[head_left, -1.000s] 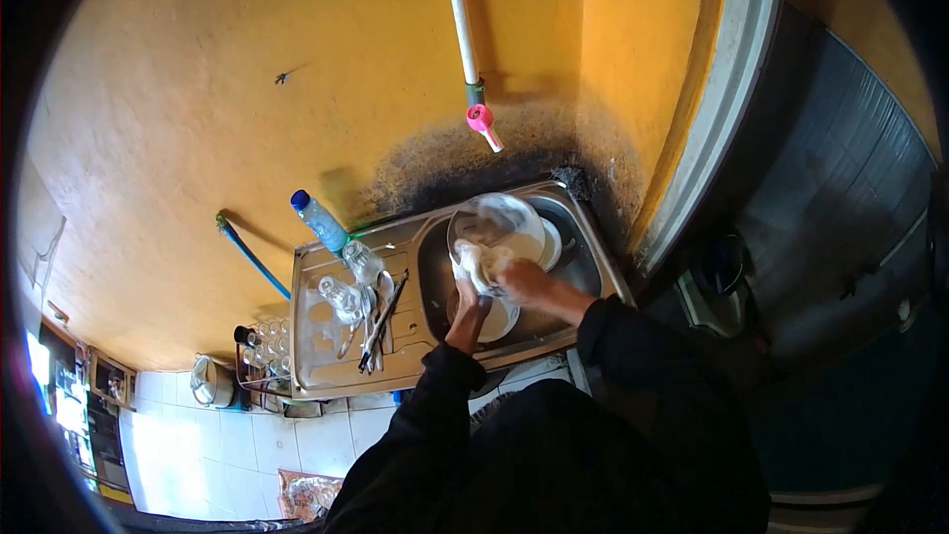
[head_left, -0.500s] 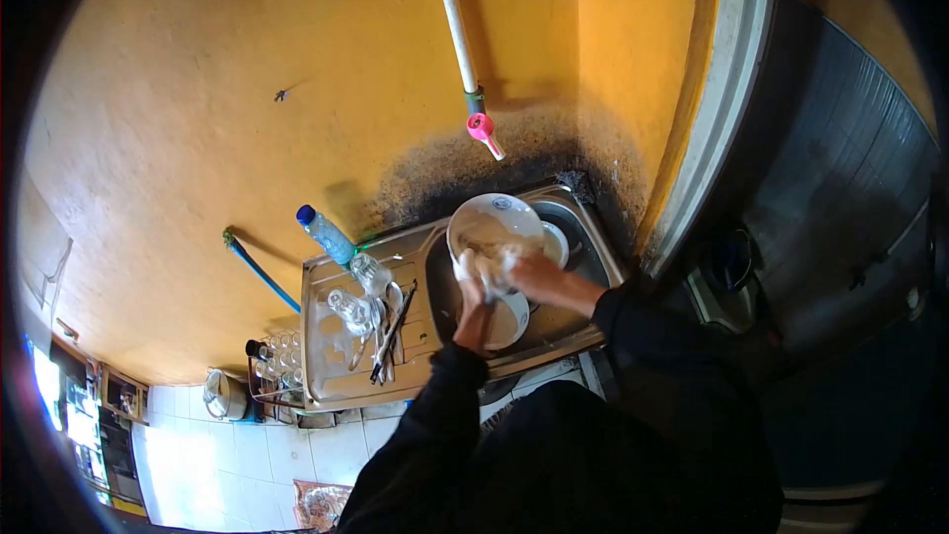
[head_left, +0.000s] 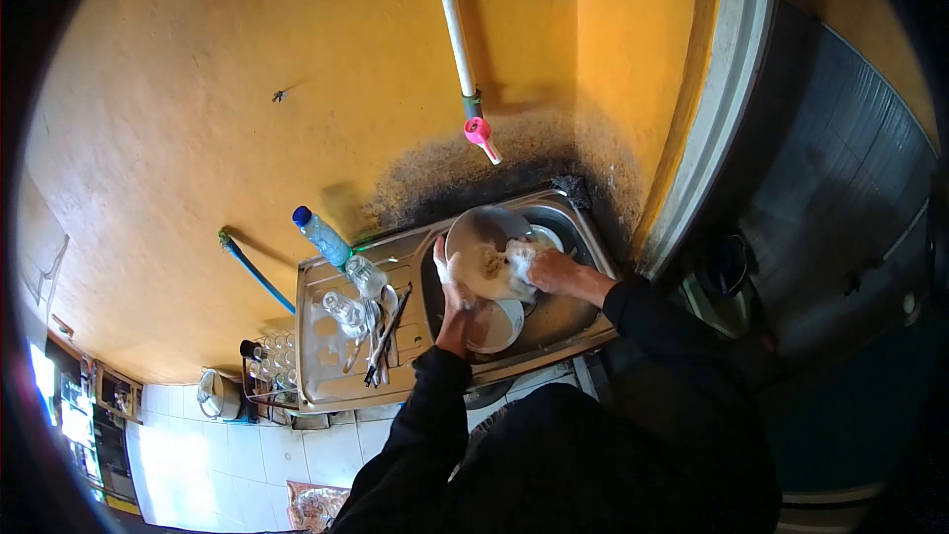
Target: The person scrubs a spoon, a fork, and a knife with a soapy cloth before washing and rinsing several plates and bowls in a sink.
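Observation:
My left hand (head_left: 455, 293) grips the left rim of a round plate (head_left: 486, 225), which is tilted above the sink (head_left: 554, 311). Suds are spread over the plate's lower part. My right hand (head_left: 550, 271) is closed against the plate's right side; white foam covers its fingers and hides what they hold. Below the plate, a white dish (head_left: 499, 326) lies in the basin. Another white dish (head_left: 547, 237) shows partly behind my right hand.
On the drainboard (head_left: 321, 376) to the left are a blue-capped bottle (head_left: 324, 237), a glass (head_left: 366, 277), another glass (head_left: 344, 311) and several utensils (head_left: 388, 341). A pink tap (head_left: 478, 133) hangs above the sink. Lower left stands a rack of glasses (head_left: 277, 361).
The plate has turned and tilted, so its inside looks darker. My left hand has shifted left to its rim. My right hand has moved slightly right over the plate.

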A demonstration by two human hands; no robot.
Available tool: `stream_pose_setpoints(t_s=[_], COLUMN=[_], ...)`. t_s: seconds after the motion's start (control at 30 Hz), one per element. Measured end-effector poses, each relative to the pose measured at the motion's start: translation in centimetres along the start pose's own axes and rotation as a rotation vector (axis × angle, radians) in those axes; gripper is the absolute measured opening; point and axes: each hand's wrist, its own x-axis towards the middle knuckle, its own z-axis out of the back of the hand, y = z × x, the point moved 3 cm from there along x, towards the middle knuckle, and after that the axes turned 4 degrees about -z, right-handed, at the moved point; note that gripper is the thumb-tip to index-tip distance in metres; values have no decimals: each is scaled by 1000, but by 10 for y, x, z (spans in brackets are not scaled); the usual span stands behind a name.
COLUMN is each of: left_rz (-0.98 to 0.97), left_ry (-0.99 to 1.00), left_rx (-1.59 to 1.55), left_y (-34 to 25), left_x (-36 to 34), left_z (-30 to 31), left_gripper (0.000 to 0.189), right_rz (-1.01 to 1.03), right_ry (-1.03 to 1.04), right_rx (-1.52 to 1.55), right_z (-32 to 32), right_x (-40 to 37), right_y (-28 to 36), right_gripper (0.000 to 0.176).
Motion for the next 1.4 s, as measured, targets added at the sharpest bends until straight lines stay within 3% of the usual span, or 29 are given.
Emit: stream_pose_setpoints(t_s=[0.07, 0.13, 0.17, 0.2, 0.27, 0.33, 0.4, 0.47, 0.53, 0.57, 0.6, 0.63, 0.67, 0.73, 0.77, 0.8, 0.83, 0.93, 0.97, 1.0, 1.07, 1.1, 1.13, 1.2, 1.23, 1.27, 1.3, 1.33, 1.4], left_rz=[429, 516, 448, 444, 26, 357, 265, 464, 745, 607, 458, 439, 436, -76, 179, 203, 200, 353, 311, 275, 307, 393, 480, 424, 419, 416, 408, 409, 593], left_ry=[-363, -497, -540, -552, -230, -419, -487, -533, -320, -404, -479, -384, -388, 47, -228, -329, -323, -322, -332, -341, -351, -323, -291, -308, -335, -365, -358, -369, -362], left_rx=[-1169, -881, -935, -938, -289, -1032, -966, -976, -1202, -1127, -1048, -972, -973, 511, 70, -396, -397, -261, -173, -88, -41, -117, -192, -226, -279, -335, -434, -431, -718], left_y=[0, -18, -24, -22, -32, -66, 0, -10, -21, -34, -60, -57, -47, -41, -43, -50, -47, -44, -55, -63, -49, -43, -38, -47, -69, -81, -53, -68, -93], left_x=[-4, -3, 0, 0, 2, 13, 2, -3, -1, 1, 13, 7, 3, -1, 5, 4, 7, 2, 4, 3, 3, -2, -7, -6, -1, 1, -8, -4, -6], left_z=[-8, -17, -23, -14, 8, 12, -8, -21, -14, -11, -2, 1, 3, 2, -8, -9, -8, 1, 1, 0, -2, -1, -1, 7, 13, 16, 18, 26, 32], left_gripper=[45, 34, 36, 36, 48, 47, 39, 31, 28, 27, 26, 29, 29, 32, 37, 37, 37, 40, 41, 43, 43, 42, 42, 39, 38, 37, 36, 36, 36], right_rz=[45, 92, 13, 22, 347, 178, 170, 64, 227, 224, 58, -109, -107, 27, 199, 318, 316, -132, -94, -95, -144, 210, 210, -264, -171, -182, -188, -178, -103], right_ry=[-73, -37, -174, -167, -319, -225, -193, -320, -58, -58, 237, 537, 538, 58, -168, -529, -535, 362, 117, 121, -132, -405, -405, 215, 59, -181, -418, -414, -455], right_rx=[-109, -252, -107, -112, 302, 246, -237, -60, -40, -37, -44, -45, -49, 79, 263, 454, 452, -132, -176, -174, 244, 229, 234, -70, -283, -244, -201, -199, 642], right_z=[-3, -33, -45, -39, -14, -32, -49, -49, -31, -16, -5, -5, -14, -45, -66, -123, -104, -61, -45, -55, -94, -91, -88, -72, -66, -58, -50, -41, -29], right_x=[7, 25, 26, 26, 17, 20, 22, 32, 24, 21, 23, 20, 24, 41, 49, 62, 60, 45, 43, 46, 60, 61, 59, 57, 53, 48, 44, 45, 41], right_y=[10, 26, 19, 14, 8, -17, 5, 26, 24, 25, 21, 18, 13, -2, -8, -36, -32, -23, -16, -15, -28, -7, -10, -17, -24, -36, -45, -49, -56], right_gripper=[18, 16, 16, 16, 9, 10, 10, 9, 10, 10, 11, 13, 13, 17, 20, 22, 22, 31, 36, 36, 41, 42, 42, 39, 32, 31, 30, 30, 29])
